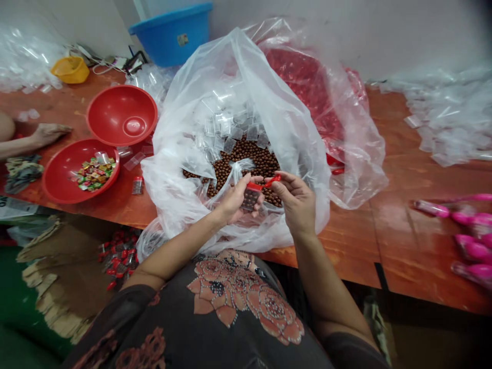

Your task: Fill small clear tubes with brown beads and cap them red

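Note:
My left hand (233, 201) is closed around a small clear plastic container (250, 199) filled with brown balls, its top edged by a red rim. A red lid piece (272, 180) stands out to the right of that rim, pinched between the thumb and fingers of my right hand (298, 200). Whether lid and container are joined is hard to make out. Both hands are over a large open plastic bag (180, 128). Inside it lie many brown balls (249, 154) and a heap of clear empty containers (226, 120).
Two red bowls (92, 113) stand at left, one with wrapped sweets (96, 173). A filled container (137, 185) is nearby. Another person's hand (52, 133) rests at far left. A bag of red pieces (303, 87) sits behind. Pink items (474, 241) lie right; a box (65, 266) is below.

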Available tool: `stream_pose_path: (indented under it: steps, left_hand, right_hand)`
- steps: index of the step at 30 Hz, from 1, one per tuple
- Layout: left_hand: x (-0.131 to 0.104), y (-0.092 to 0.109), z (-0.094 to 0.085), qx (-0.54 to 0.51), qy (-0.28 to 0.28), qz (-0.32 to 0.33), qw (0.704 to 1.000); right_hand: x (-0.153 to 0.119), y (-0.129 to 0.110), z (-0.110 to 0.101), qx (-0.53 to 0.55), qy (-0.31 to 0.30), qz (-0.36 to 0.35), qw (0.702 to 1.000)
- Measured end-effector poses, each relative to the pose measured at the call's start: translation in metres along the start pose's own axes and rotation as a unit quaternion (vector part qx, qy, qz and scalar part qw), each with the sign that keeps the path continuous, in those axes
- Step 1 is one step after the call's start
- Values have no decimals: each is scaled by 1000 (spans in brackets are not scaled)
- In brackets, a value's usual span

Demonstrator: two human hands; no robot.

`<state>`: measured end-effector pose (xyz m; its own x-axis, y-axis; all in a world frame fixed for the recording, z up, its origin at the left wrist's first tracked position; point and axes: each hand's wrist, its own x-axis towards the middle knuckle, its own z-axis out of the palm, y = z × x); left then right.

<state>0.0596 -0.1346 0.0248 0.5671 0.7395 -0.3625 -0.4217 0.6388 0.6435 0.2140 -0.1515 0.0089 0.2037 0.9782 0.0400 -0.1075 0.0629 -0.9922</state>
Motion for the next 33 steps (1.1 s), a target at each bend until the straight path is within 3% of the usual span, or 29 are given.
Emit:
stream_pose_path:
  steps: [4,7,12,16,19,23,27,33]
  left_hand:
    - [2,2,2,-3,-6,-37,999]
    - [5,1,5,5,16,-59,998]
    - [8,0,8,48,71,-22,996]
    - [9,-1,5,63,94,12,994]
    - [9,-3,1,55,90,27,994]
    - [5,-2,1,47,65,31,996]
    - [0,-1,5,55,81,68,993]
    - [-2,-5,4,86,62,73,992]
  right_hand:
    - [1,-2,2,-67,-36,-33,997]
    - [1,-5,0,-169,-101,-86,977]
    - [0,-9,-2,-347,-188,-223,891]
    - [-2,-9,1,-442,-195,-307,820]
    - [-3,-10,4,-472,-191,-341,790]
    - [-4,-13,7,-465,-206,-350,787]
    - [-4,-15,8,-459,-215,-349,788]
    - [1,-6,5,-450,-205,-389,777]
